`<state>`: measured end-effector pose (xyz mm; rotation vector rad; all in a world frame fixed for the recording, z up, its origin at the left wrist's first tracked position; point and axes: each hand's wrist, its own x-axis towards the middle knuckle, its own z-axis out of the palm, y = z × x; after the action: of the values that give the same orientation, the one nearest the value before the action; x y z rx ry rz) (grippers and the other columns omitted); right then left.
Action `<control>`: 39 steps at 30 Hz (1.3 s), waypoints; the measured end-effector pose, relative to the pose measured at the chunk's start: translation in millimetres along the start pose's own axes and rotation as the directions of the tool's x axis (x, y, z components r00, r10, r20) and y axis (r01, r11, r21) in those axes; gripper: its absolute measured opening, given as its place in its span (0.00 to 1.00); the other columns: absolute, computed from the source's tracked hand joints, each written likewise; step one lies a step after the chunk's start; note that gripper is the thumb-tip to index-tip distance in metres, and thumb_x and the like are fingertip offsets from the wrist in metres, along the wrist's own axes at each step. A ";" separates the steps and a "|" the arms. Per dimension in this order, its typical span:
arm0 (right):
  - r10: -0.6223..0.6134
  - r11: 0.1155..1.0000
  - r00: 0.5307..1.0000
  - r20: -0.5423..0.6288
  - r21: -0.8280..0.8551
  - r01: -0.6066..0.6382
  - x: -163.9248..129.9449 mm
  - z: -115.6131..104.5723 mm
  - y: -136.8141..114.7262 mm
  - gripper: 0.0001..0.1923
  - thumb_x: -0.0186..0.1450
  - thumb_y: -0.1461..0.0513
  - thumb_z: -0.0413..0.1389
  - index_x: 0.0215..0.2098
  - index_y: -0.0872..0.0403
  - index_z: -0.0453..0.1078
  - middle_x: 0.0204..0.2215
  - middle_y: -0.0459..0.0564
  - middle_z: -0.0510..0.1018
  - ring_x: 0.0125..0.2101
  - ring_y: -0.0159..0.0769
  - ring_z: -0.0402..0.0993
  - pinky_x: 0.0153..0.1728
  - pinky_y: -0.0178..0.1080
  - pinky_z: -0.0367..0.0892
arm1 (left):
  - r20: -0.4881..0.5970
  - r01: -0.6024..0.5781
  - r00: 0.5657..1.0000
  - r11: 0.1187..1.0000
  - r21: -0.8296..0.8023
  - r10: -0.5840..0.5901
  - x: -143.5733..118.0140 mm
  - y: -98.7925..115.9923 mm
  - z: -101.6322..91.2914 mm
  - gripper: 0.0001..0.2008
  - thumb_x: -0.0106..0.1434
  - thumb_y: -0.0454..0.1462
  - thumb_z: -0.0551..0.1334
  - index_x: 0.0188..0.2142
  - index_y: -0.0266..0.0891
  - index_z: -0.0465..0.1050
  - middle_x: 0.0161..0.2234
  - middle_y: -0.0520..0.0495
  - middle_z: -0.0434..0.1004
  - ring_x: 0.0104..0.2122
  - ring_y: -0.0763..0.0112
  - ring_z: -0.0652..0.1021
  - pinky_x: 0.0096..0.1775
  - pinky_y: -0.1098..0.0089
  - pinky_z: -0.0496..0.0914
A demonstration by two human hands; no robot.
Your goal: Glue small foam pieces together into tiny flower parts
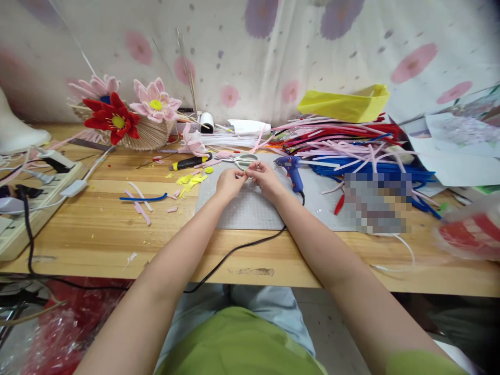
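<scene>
My left hand (230, 182) and my right hand (264, 179) meet fingertip to fingertip over a grey gridded mat (250, 211). Both are closed in a pinch around something tiny, perhaps yellowish, mostly hidden by the fingers. Just beyond them lies a pair of scissors (247, 158) with pale handles. To the right of my right hand rests a blue glue gun (292, 172), its cord running under my right forearm. Yellow fuzzy scraps (190, 183) and a small yellow disc (209, 170) lie left of my left hand, near a black-and-yellow utility knife (192, 161).
Fuzzy flowers, one red (117, 121) and one pink (156, 103), stand at the back left. Bundles of coloured pipe cleaners (344, 138) fill the back right under yellow paper (344, 104). A power strip (42, 208) sits at left; a black cord (234, 251) crosses the table's front.
</scene>
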<state>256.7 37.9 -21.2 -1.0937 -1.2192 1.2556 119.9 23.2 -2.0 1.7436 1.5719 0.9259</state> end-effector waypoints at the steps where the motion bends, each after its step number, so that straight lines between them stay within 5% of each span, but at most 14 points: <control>1: -0.019 1.000 1.000 -0.004 0.001 0.019 -1.1 -2.2 -1.6 0.20 0.47 0.56 0.62 0.34 0.50 0.59 0.31 0.43 0.73 0.28 0.28 0.68 0.26 0.32 0.62 | -0.009 0.015 1.000 0.998 -0.053 -0.015 1.5 -1.2 0.5 0.10 0.54 0.43 0.63 0.25 0.38 0.76 0.21 0.50 0.72 0.24 0.71 0.70 0.29 0.69 0.61; 5: -0.077 0.995 0.989 0.126 -0.055 0.084 -7.1 -6.8 -9.0 0.23 0.46 0.60 0.61 0.39 0.48 0.58 0.41 0.46 0.74 0.37 0.32 0.71 0.35 0.36 0.68 | -0.003 0.126 0.991 0.945 -0.301 -0.133 5.2 -5.3 -3.3 0.07 0.48 0.40 0.67 0.24 0.37 0.76 0.21 0.52 0.73 0.24 0.73 0.70 0.30 0.70 0.62; 8: -0.068 0.992 0.968 0.241 -0.085 0.091 -8.8 -1.8 -9.1 0.24 0.46 0.62 0.62 0.40 0.49 0.59 0.36 0.45 0.75 0.36 0.32 0.72 0.36 0.37 0.69 | 0.034 0.164 0.986 0.915 -0.368 -0.163 3.7 -4.3 -10.3 0.08 0.46 0.40 0.68 0.22 0.38 0.75 0.20 0.52 0.72 0.24 0.72 0.70 0.31 0.70 0.63; 15: -0.065 0.921 0.991 0.117 -0.375 0.104 -3.6 -1.1 -2.7 0.16 0.52 0.65 0.57 0.38 0.48 0.60 0.29 0.42 0.77 0.30 0.32 0.73 0.35 0.38 0.68 | 0.026 0.145 0.989 0.924 -0.354 -0.146 7.8 -13.9 -29.0 0.10 0.45 0.43 0.69 0.23 0.39 0.76 0.20 0.50 0.72 0.26 0.69 0.72 0.31 0.68 0.65; 17: -0.112 0.844 0.990 0.088 -0.517 0.141 -4.5 -7.0 -5.1 0.15 0.54 0.66 0.56 0.39 0.48 0.61 0.32 0.43 0.78 0.32 0.32 0.73 0.38 0.39 0.67 | -0.067 0.081 0.993 0.963 -0.256 -0.101 14.1 -20.4 -37.5 0.10 0.46 0.43 0.68 0.21 0.39 0.74 0.20 0.49 0.72 0.26 0.68 0.71 0.31 0.66 0.66; 21: -0.184 0.698 0.981 0.067 -0.694 0.178 -7.6 -15.9 -10.4 0.15 0.56 0.67 0.53 0.41 0.49 0.63 0.35 0.46 0.79 0.34 0.33 0.73 0.41 0.40 0.66 | -0.232 -0.055 0.967 0.980 0.192 0.100 24.5 -29.4 -57.9 0.09 0.46 0.39 0.69 0.18 0.40 0.71 0.24 0.46 0.71 0.30 0.63 0.72 0.36 0.64 0.65; 26: -0.178 0.580 0.978 0.107 -0.791 0.192 -6.1 -18.7 -8.2 0.14 0.59 0.65 0.53 0.44 0.48 0.65 0.37 0.47 0.79 0.37 0.37 0.72 0.42 0.42 0.65 | 0.020 -0.239 0.962 0.810 0.535 0.271 26.0 -32.5 -69.0 0.12 0.47 0.36 0.68 0.15 0.40 0.67 0.25 0.45 0.68 0.35 0.59 0.73 0.41 0.63 0.64; 30: -0.198 0.577 0.974 0.111 -0.790 0.208 -4.8 -19.3 -5.6 0.14 0.60 0.64 0.53 0.45 0.48 0.66 0.38 0.47 0.80 0.42 0.38 0.72 0.46 0.43 0.63 | 0.147 -0.282 0.959 0.769 0.573 0.243 24.3 -33.3 -63.3 0.12 0.45 0.38 0.70 0.16 0.40 0.68 0.25 0.46 0.69 0.36 0.59 0.74 0.41 0.64 0.64; 35: -0.158 0.703 0.986 0.052 -0.695 0.149 -5.9 -21.4 -4.4 0.13 0.62 0.63 0.50 0.45 0.48 0.66 0.37 0.46 0.80 0.41 0.36 0.74 0.46 0.42 0.65 | 0.111 -0.236 0.972 0.826 0.512 0.210 22.3 -34.9 -61.0 0.08 0.46 0.41 0.70 0.21 0.43 0.74 0.27 0.46 0.72 0.33 0.61 0.74 0.38 0.65 0.65; 39: -0.167 0.694 0.985 0.042 -0.705 0.148 -4.1 -23.1 -1.7 0.17 0.60 0.67 0.49 0.46 0.48 0.64 0.39 0.46 0.79 0.37 0.34 0.74 0.44 0.41 0.66 | 0.028 -0.170 0.984 0.882 0.440 0.176 20.8 -37.7 -63.5 0.04 0.50 0.38 0.68 0.26 0.42 0.75 0.31 0.46 0.74 0.32 0.63 0.74 0.38 0.65 0.65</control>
<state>280.1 35.2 -21.4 -1.4964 -1.8097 0.6145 47.4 47.2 5.6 2.2258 1.7562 0.6938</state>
